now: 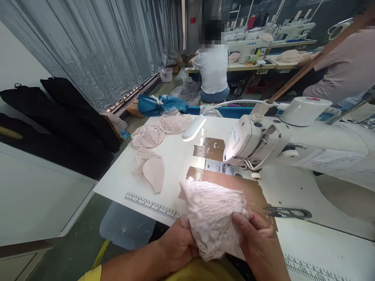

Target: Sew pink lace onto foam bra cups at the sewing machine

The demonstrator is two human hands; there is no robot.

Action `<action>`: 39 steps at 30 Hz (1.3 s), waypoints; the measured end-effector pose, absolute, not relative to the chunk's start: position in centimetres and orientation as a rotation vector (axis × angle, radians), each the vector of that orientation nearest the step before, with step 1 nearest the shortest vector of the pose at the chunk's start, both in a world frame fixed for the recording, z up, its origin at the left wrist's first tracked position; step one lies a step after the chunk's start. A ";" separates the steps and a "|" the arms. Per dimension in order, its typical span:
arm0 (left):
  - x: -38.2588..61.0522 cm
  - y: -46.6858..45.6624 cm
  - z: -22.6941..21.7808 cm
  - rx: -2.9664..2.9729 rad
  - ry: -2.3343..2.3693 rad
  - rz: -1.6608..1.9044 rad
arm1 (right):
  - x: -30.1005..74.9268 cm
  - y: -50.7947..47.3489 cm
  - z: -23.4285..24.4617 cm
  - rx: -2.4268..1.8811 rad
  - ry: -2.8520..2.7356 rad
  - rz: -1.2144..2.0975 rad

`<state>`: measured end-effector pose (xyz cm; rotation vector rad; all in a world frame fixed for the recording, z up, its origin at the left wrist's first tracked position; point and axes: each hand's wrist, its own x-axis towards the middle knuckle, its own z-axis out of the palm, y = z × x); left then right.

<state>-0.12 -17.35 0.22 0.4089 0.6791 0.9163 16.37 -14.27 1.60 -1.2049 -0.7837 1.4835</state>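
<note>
the left hand [181,241] and the right hand [258,232] each pinched a side of a pale lace piece [215,212], held up over the table [177,166] at its near edge. snips [290,212] lay to the right. beyond were a smooth beige cup [154,173] and a white sewing machine [281,136]; farther off, a person [213,70] in white sat facing away.

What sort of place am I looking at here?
Likely a garment workshop: a sewing machine stands close by, more machines sit behind, and lace pieces lie on the table.
</note>
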 end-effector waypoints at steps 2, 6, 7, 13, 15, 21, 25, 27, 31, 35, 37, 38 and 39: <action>-2.2 -17.6 0.2 0.618 0.600 0.788 | 17.2 -13.9 2.0 -1.175 -0.654 1.465; -6.2 -16.4 3.2 1.135 0.549 0.635 | 17.4 -14.0 2.9 -1.192 -0.742 1.653; -6.7 -15.9 4.2 1.275 0.665 0.737 | 17.2 -14.3 3.1 -1.193 -0.818 1.708; -5.4 -13.7 5.9 1.687 0.971 0.682 | 15.5 -15.0 3.0 -1.168 -1.317 1.693; -4.8 -13.8 5.1 1.633 0.939 0.662 | 15.4 -14.9 3.1 -1.149 -1.389 1.590; -4.8 -14.2 4.7 1.655 0.912 0.663 | 15.2 -14.9 3.0 -1.242 -1.391 1.396; -4.9 -14.0 5.2 1.712 0.993 0.700 | 14.8 -15.1 2.8 -1.294 -1.392 1.356; -4.8 -13.9 5.2 1.732 1.021 0.711 | 14.6 -15.2 2.6 -1.309 -1.405 1.351; -4.2 -13.9 4.9 1.704 1.022 0.701 | 14.6 -15.4 2.2 -1.364 -1.421 1.358; -3.7 -13.9 4.5 1.576 0.979 0.733 | 14.8 -15.6 1.9 -1.405 -1.447 1.339; -3.6 -13.8 4.3 1.508 0.951 0.756 | 14.9 -15.5 1.9 -1.399 -1.457 1.342; -3.6 -13.8 4.2 1.480 0.940 0.771 | 15.0 -15.4 2.0 -1.384 -1.461 1.357; -3.6 -13.7 4.1 1.459 0.932 0.786 | 15.1 -15.2 2.2 -1.367 -1.461 1.378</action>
